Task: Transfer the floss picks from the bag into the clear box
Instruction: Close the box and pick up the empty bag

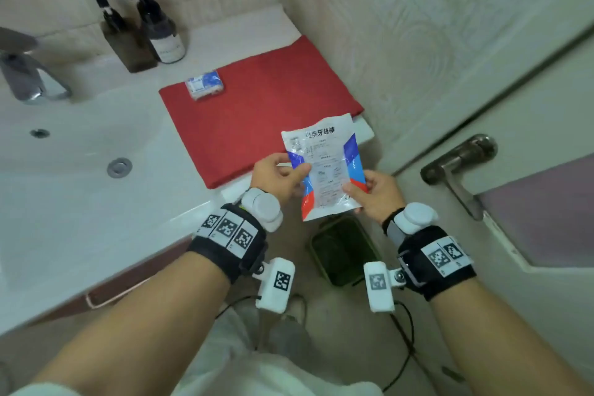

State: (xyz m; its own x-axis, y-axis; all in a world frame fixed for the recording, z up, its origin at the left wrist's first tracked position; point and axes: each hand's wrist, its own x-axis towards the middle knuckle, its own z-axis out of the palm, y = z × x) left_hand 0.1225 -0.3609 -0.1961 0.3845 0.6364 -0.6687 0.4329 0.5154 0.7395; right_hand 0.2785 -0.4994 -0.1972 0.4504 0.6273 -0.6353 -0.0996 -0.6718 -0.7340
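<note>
Both forearms are stretched forward from the bottom of the view, wrists wrapped in black bands with white tracker blocks and printed marker squares. The bag (324,167) is held up between the two hands, in the air past the front edge of the counter (96,202) and just above a green bin (344,251) on the floor.

The left hand (278,178) is clamped on the bag's left edge, thumb on the printed face with the fingers curled behind. The right hand (377,193) is pinched on the lower right side, thumb pressed on the front near the red corner, fingers tucked behind.

The bag's long axis is run roughly up and down the view, tilted a bit so the top end leans toward the wall (401,42) and the bottom end points back at the person. The printed side with dark text and blue and red stripes is turned toward the camera. Whether the bag is opened can't be told, and the floss picks inside can't be made out.

The clear box (204,84) is sat well apart from the hands, on the far left part of a red cloth (257,112) spread over the counter. Two dark pump bottles (144,29) are stood behind it by the wall, with the sink (80,145) and tap (22,74) off to the left. A door handle (459,164) is seen on the right.
</note>
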